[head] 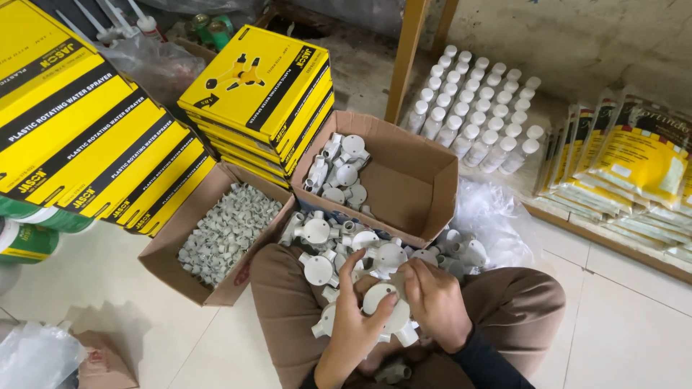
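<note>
My left hand [355, 317] and my right hand [435, 302] together grip one white round junction box [386, 308] with short pipe outlets, held over my lap. My left thumb lies across its round lid. A heap of the same white junction boxes [339, 241] lies in my lap just beyond my hands. An open brown cardboard box [411, 187] beyond it holds several more of them in its far left corner.
A second open carton [189, 277] at the left holds many small grey fittings. Stacks of flat yellow boxes [259, 94] stand behind and to the left. White bottles [476, 108] and yellow pouches [634, 158] lie at the right. Crumpled clear plastic [490, 209] sits by my right knee.
</note>
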